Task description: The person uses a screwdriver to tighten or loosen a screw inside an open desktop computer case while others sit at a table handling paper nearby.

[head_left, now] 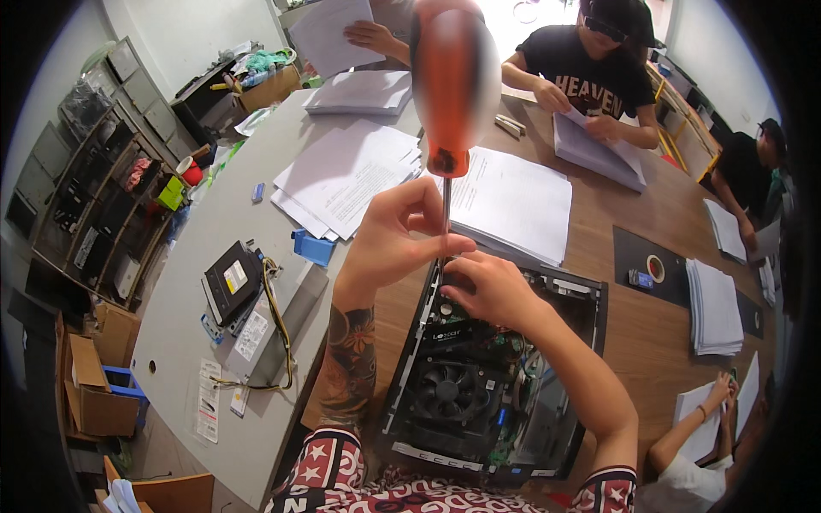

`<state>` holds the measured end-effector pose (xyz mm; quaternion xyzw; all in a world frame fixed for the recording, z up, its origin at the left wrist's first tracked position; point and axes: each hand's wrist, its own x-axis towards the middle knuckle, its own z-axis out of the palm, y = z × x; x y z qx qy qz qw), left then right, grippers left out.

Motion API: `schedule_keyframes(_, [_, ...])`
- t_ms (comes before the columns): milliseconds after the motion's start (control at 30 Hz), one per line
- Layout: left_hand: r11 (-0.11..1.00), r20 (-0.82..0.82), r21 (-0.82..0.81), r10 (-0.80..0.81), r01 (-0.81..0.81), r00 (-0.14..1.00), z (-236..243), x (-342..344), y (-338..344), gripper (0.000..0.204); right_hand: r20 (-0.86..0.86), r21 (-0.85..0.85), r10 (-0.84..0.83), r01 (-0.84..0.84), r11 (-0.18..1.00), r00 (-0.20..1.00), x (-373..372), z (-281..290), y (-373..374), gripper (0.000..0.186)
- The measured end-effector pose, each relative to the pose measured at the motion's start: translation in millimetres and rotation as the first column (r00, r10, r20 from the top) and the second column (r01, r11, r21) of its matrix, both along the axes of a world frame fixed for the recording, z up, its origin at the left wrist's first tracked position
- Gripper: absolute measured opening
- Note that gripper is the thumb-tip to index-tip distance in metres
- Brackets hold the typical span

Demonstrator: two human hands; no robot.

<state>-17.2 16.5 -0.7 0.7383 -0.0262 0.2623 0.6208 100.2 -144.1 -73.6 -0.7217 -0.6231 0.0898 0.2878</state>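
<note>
A screwdriver with an orange and black handle [451, 94] stands upright, its handle close to the camera and blurred. My left hand [389, 235] pinches its metal shaft between thumb and fingers. Lower down, my right hand [494, 292] has its fingers pressed together around the screwdriver's tip; what they grip there is hidden. Both hands are over the far end of an opened desktop computer case [602, 329]. Inside it sit a black cooling fan [449, 391], a black memory stick or drive-like module [445, 335] and green circuit boards.
To the left lie an optical drive [229, 280] and a metal power supply [265, 329] with cables. Beyond the case are paper stacks [517, 201] and loose sheets [346, 175]. A tape roll [655, 268] rests on a dark mat. Other people handle papers around the table.
</note>
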Motion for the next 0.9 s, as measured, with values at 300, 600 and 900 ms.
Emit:
schedule_keyframes(300, [0.988, -0.018, 0.031, -0.148, 0.148, 0.989, 0.1, -5.9, 0.5, 0.023, -0.319, 0.397, 0.157, -0.019, 0.918, 0.935, -9.6, 6.4, 2.8, 0.032])
schedule_keyframes(600, [0.99, -0.067, 0.08, -0.113, 0.119, 0.991, 5.7, -14.5, 5.8, 0.023, -0.603, 0.349, 0.191, 0.041, 0.936, 0.775, -15.9, 9.9, 5.5, 0.021])
schedule_keyframes(900, [0.969, 0.042, 0.108, -0.226, 0.22, 0.973, 11.3, -12.3, -4.6, 0.042, -0.517, 0.354, 0.036, 0.175, 0.918, 0.855, -15.1, 7.3, 6.7, 0.026])
